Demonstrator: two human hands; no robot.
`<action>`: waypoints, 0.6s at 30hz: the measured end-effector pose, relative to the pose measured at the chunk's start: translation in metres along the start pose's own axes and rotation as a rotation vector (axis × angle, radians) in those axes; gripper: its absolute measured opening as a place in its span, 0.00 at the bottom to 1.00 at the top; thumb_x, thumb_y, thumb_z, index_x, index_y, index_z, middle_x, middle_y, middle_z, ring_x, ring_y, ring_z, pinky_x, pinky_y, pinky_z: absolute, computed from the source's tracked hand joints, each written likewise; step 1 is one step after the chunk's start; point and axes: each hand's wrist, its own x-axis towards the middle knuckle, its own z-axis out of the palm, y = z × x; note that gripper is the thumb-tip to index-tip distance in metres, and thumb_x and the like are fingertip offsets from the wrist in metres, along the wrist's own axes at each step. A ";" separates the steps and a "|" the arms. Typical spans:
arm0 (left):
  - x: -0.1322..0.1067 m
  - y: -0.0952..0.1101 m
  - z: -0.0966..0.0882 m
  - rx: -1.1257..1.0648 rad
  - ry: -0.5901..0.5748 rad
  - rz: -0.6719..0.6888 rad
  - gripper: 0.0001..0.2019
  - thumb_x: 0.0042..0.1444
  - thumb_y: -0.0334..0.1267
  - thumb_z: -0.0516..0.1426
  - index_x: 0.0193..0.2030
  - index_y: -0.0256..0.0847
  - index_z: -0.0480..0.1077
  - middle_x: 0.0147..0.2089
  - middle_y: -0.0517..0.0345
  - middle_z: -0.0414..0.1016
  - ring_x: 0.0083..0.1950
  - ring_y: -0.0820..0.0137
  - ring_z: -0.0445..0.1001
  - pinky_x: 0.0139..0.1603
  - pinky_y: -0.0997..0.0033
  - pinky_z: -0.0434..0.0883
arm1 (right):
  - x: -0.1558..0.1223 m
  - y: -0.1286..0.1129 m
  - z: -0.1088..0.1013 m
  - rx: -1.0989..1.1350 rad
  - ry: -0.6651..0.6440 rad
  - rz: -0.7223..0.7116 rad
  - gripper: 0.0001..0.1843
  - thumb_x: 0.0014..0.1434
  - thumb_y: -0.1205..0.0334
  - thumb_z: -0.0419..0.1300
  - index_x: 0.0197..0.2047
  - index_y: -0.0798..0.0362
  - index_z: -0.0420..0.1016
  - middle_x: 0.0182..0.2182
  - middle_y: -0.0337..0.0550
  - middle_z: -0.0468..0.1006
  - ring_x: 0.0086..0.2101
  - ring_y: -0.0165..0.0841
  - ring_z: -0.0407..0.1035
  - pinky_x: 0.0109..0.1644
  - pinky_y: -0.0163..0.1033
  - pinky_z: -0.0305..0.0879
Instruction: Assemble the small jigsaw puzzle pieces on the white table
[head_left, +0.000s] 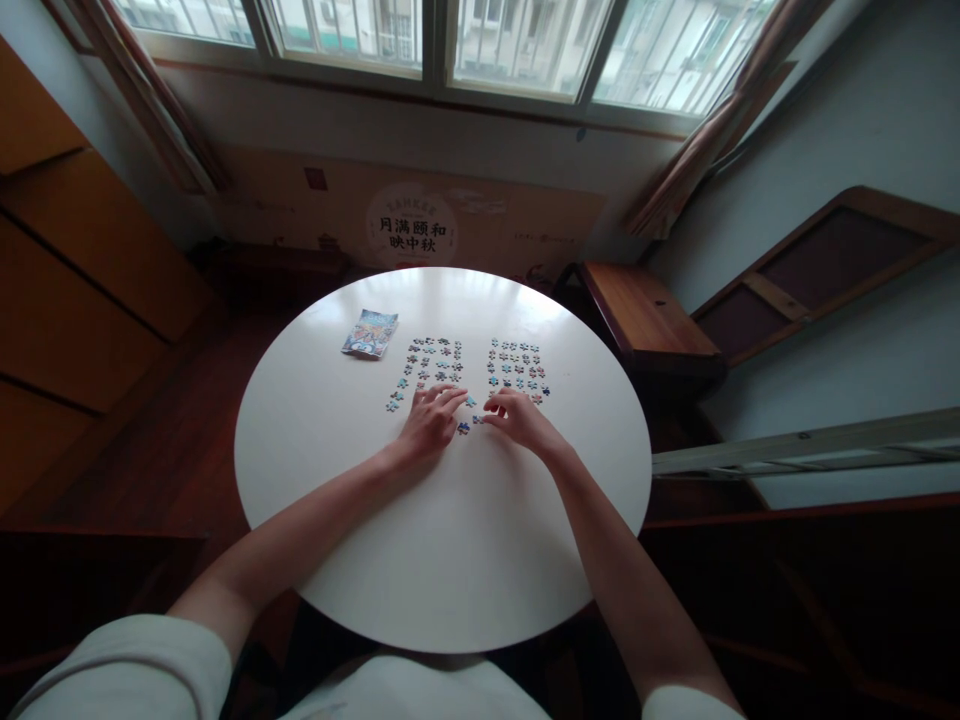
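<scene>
My left hand (433, 418) rests over the lower edge of the left group of puzzle pieces (426, 350), fingers stretched out and partly covering some. My right hand (519, 416) is curled below the right group of puzzle pieces (514, 358), with a small blue puzzle piece (478, 420) at its thumb and fingertips. Between the hands, a dark blue puzzle piece (463, 428) lies on the table, and a light blue puzzle piece (470, 401) sits just above, by my left fingertips. Both groups are laid out in loose rows of separate pieces.
A round white table (442, 560) carries everything. At its far left lies a colourful picture packet (370, 333). Beyond the table's right edge stand a wooden bench or desk (637, 310) and a pale metal rail (810, 445). Windows (517, 50) line the far wall.
</scene>
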 end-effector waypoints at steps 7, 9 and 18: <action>0.001 0.006 -0.004 0.044 -0.085 0.079 0.13 0.62 0.33 0.49 0.49 0.45 0.71 0.59 0.56 0.72 0.64 0.60 0.61 0.59 0.51 0.51 | -0.008 -0.002 0.014 0.042 0.052 0.095 0.02 0.54 0.69 0.62 0.32 0.57 0.77 0.31 0.41 0.70 0.29 0.28 0.67 0.37 0.34 0.63; 0.001 0.007 -0.006 0.053 -0.090 0.098 0.11 0.63 0.36 0.49 0.47 0.44 0.72 0.58 0.56 0.72 0.63 0.59 0.61 0.59 0.51 0.51 | -0.008 -0.003 0.015 0.042 0.066 0.111 0.03 0.54 0.69 0.61 0.30 0.57 0.77 0.30 0.41 0.70 0.29 0.28 0.66 0.36 0.33 0.62; -0.004 0.014 -0.010 0.033 -0.041 0.115 0.12 0.60 0.37 0.54 0.50 0.44 0.70 0.57 0.52 0.72 0.58 0.61 0.67 0.57 0.55 0.55 | -0.012 -0.003 0.022 0.055 0.118 0.130 0.03 0.53 0.68 0.60 0.29 0.56 0.76 0.27 0.41 0.72 0.30 0.30 0.66 0.37 0.35 0.61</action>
